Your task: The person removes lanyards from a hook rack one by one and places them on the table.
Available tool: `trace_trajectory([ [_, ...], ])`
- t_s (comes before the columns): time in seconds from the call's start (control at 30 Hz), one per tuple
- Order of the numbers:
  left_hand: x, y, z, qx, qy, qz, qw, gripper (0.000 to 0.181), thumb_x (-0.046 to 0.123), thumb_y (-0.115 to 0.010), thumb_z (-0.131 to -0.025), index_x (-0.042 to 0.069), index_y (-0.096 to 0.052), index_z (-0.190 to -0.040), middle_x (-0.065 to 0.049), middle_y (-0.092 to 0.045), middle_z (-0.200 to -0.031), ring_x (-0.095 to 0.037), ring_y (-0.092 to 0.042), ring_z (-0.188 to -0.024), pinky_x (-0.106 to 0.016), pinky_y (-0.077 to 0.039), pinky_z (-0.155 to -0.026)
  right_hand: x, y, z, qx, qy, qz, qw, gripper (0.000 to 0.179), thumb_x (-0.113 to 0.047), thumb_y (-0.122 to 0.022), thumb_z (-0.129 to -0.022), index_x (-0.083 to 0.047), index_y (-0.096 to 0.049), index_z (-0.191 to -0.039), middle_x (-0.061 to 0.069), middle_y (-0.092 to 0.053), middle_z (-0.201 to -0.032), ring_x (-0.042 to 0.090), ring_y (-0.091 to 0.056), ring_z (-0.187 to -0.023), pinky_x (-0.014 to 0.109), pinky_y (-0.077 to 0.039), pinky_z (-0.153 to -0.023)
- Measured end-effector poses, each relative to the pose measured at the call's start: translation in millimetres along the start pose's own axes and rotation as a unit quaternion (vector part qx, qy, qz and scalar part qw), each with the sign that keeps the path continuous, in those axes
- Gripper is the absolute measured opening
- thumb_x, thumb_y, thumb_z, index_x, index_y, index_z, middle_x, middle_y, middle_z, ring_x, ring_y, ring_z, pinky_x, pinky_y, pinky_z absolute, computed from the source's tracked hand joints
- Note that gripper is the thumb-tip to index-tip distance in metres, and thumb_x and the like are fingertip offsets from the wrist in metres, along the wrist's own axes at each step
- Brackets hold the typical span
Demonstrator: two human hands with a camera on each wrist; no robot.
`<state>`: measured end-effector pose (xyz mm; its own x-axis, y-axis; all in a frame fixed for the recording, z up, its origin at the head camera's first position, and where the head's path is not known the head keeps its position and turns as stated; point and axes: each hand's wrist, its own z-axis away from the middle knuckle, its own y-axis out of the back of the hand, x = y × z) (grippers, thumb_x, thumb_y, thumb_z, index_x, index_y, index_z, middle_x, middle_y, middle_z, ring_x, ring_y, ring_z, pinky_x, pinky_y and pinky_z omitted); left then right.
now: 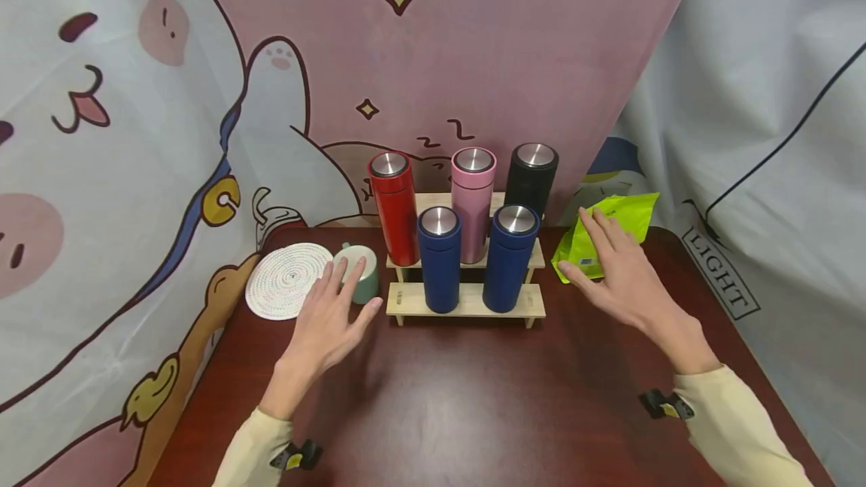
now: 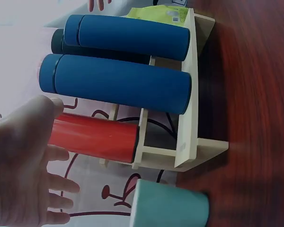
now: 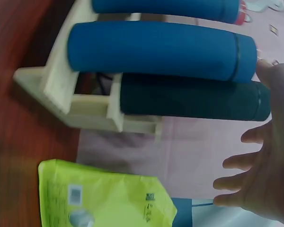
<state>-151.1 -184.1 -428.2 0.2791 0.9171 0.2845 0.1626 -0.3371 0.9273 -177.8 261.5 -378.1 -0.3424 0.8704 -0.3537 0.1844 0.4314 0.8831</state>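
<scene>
My left hand (image 1: 329, 322) is held over the table by a green mug (image 1: 366, 285), fingers spread, with nothing in its grasp. My right hand (image 1: 625, 280) hovers with its fingers extended, overlapping a lime-green pouch (image 1: 636, 218) in the head view. Between the hands, a tiered wooden rack (image 1: 467, 299) carries upright thermos flasks. Two blue flasks, the left one (image 1: 441, 261) and the right one (image 1: 510, 261), stand on the front step. Behind them are a red flask (image 1: 395, 216), a pink flask (image 1: 472, 205) and a black flask (image 1: 532, 179).
A round woven white mat (image 1: 277, 284) lies left of the mug, partly behind my left fingers. The dark reddish wooden table (image 1: 446, 397) extends in front of the rack. A printed cloth backdrop (image 1: 514, 43) hangs behind, and a black cable (image 1: 778, 149) runs along the right side.
</scene>
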Motion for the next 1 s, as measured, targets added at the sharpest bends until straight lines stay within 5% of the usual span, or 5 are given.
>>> trace_trajectory([
  [0.33,-1.2,-25.2,-2.8,0.029,0.007,0.044,0.9986,0.064,0.05,-0.051,-0.102,0.017,-0.041,-0.156,-0.023,-0.051,-0.149,-0.044,-0.053,-0.132,-0.061,-0.046,-0.106,-11,10,-23.6,0.005,-0.048,-0.123,0.9912,0.085,-0.048,-0.059,-0.099,-0.018,-0.014,-0.165,0.016,-0.021,-0.168,0.047,-0.026,-0.15,0.073,-0.024,-0.116],
  [0.53,-4.0,-44.0,-4.0,0.045,0.029,0.097,0.9939,0.057,0.046,-0.051,-0.104,0.014,-0.049,-0.15,-0.019,-0.058,-0.143,-0.04,-0.058,-0.128,-0.061,-0.051,-0.099,-18,11,-37.5,0.035,-0.065,-0.166,0.9834,0.084,-0.048,-0.061,-0.097,-0.019,-0.018,-0.164,0.013,-0.025,-0.168,0.044,-0.032,-0.149,0.066,-0.03,-0.118],
  [1.0,-4.9,-97.0,-12.6,0.118,0.118,0.247,0.9546,0.043,0.029,-0.062,-0.101,0.005,-0.061,-0.137,-0.017,-0.069,-0.127,-0.032,-0.065,-0.121,-0.049,-0.051,-0.105,-35,14,-75.3,0.098,-0.067,-0.278,0.9531,0.078,-0.043,-0.069,-0.094,-0.018,-0.033,-0.158,0.011,-0.04,-0.161,0.034,-0.04,-0.147,0.055,-0.034,-0.121],
])
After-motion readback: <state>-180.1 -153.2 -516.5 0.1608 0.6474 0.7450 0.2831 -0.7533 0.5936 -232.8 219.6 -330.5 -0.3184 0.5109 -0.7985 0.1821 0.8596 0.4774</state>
